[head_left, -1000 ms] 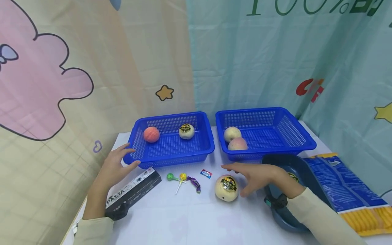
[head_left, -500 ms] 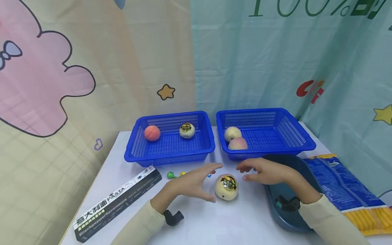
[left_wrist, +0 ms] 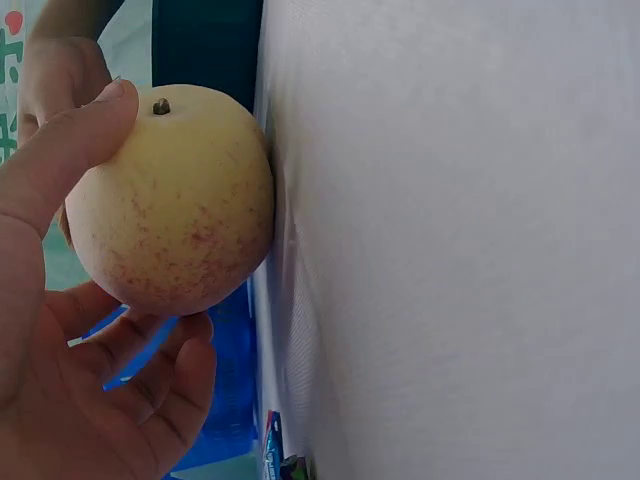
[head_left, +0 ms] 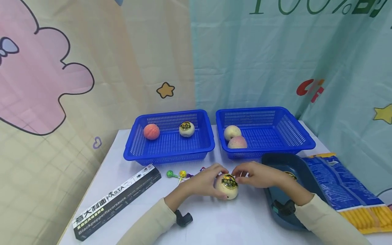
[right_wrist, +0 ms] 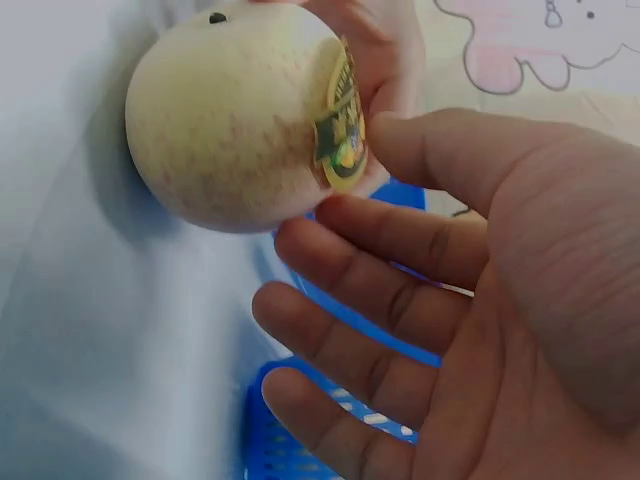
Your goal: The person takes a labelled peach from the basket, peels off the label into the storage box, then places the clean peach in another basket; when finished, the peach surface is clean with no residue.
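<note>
A round pale-yellow fruit with reddish speckles sits on the white table, its dark stem showing in both wrist views. A black and gold sticker is on its side. My left hand holds the fruit, thumb near the stem and fingers curved under the opposite side. Beside the sticker, my right hand has its thumb and index fingertips at the sticker's edge, with a gap between them. The other right fingers are loosely bent and hold nothing.
Two blue baskets with fruit stand behind. Lollipops and other candies lie left of the fruit. A black pasta box lies at left. On the right are a dark basin and a blue-yellow bag.
My left hand has come from the left, beside the pasta box, across to the fruit and now holds it. My right hand drew back slightly, then moved in to the sticker.
</note>
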Action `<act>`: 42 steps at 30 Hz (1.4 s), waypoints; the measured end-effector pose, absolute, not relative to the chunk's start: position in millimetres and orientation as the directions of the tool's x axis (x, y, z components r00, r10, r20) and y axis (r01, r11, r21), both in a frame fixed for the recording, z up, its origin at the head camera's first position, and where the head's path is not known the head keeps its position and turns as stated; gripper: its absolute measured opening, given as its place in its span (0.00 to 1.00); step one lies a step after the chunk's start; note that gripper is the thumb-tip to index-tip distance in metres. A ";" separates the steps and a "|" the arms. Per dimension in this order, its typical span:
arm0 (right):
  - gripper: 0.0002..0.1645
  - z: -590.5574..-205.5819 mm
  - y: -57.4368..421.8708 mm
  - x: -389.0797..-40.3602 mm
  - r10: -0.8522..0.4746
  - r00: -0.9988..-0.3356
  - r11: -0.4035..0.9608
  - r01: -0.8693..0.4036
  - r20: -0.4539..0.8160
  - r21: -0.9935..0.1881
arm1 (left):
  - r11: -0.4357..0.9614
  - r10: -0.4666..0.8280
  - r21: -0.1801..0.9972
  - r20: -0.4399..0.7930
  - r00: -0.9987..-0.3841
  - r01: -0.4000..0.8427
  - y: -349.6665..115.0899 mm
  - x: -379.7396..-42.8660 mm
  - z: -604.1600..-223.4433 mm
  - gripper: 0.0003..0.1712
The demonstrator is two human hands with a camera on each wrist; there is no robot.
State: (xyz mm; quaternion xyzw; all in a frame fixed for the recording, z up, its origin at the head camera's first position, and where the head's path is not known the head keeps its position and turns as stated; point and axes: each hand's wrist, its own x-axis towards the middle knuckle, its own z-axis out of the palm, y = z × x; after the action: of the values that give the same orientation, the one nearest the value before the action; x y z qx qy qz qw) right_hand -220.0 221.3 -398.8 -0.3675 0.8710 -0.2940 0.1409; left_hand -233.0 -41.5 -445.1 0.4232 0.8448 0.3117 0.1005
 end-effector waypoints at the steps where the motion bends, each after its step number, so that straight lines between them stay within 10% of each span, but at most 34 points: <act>1: 0.14 -399.2 220.5 -220.2 -0.721 -0.692 0.557 -0.557 -0.027 -0.616 | 0.455 0.772 0.604 0.097 -0.628 0.654 -41.0 -232.0 -444.9 0.47; 30: 0.05 -390.0 204.8 -210.4 -0.631 -0.776 0.513 -0.427 0.011 -0.744 | 0.484 0.744 0.592 0.108 -0.659 0.644 -42.5 -225.8 -447.3 0.47; 42: 0.07 -358.4 305.5 -207.1 -0.584 -0.799 0.649 -0.355 -0.142 -0.673 | 0.491 0.746 0.589 0.096 -0.659 0.642 -43.0 -228.5 -447.9 0.47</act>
State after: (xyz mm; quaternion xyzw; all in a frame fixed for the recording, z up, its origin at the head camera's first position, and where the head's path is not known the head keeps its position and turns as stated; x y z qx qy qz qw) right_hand -207.1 305.5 -358.4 -0.2633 0.8909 -0.3255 0.1762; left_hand -228.5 -43.0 -447.9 0.4039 0.8592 0.3022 0.0861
